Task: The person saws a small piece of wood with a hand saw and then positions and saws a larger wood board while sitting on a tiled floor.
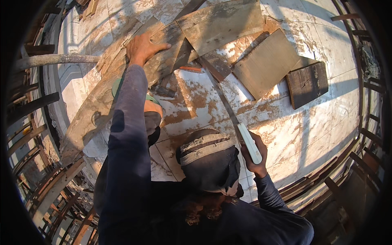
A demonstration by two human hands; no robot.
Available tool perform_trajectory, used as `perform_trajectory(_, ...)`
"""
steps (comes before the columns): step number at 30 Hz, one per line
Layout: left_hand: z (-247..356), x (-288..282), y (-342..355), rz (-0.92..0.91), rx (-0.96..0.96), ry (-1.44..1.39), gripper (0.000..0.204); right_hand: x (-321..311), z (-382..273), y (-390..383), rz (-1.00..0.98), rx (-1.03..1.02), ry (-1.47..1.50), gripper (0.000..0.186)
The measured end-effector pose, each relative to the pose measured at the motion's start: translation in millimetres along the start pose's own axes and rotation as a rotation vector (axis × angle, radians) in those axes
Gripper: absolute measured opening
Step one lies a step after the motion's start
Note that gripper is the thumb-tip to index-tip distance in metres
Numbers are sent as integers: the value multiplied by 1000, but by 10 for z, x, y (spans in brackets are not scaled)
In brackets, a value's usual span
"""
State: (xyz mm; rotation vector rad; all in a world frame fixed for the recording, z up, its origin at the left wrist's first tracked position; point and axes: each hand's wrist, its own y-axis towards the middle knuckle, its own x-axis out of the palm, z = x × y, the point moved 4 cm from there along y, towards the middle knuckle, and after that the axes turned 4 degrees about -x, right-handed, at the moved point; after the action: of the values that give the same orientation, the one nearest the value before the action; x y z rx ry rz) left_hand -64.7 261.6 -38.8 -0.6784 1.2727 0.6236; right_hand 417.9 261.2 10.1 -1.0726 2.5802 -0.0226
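Observation:
My left hand (143, 48) lies on a long, weathered wooden board (83, 124), its thumb stretched out to the right and its fingers apart. In my right hand (258, 157) is a handsaw (223, 99), gripped by its pale handle. The narrow blade slants up and left, and its far end meets the edges of the wood pieces near the middle. A wide plywood panel (222, 26) overlaps the board at the far side. My foot in a green sandal (152, 99) is beside the board, partly hidden by my left arm. My bent knee (210, 157) rises between my arms.
A square wood panel (267, 65) and a dark wood block (308, 84) lie on the right. A dark hammer-like tool (164, 91) is near my foot. Sawdust covers parts of the tiled floor (281, 134). A pole (61, 60) reaches in from the left; timber strips (30, 110) line both sides.

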Motion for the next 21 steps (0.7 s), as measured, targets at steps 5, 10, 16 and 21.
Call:
perform_trajectory(5,213,-213,-114,-58,-4,24,92,934,-154,2150,130,-352,52,43)
perform_trajectory(10,-217,-92,-116,-16,-7,35,87,583,61,697,-2,-146,65,48)
perform_trajectory(16,40,1,-20,-38,1,11,87,115,17,107,26,6,74,39)
perform_trajectory(21,76,-99,-129,-28,13,28,94,916,-67,1879,63,-274,137,40)
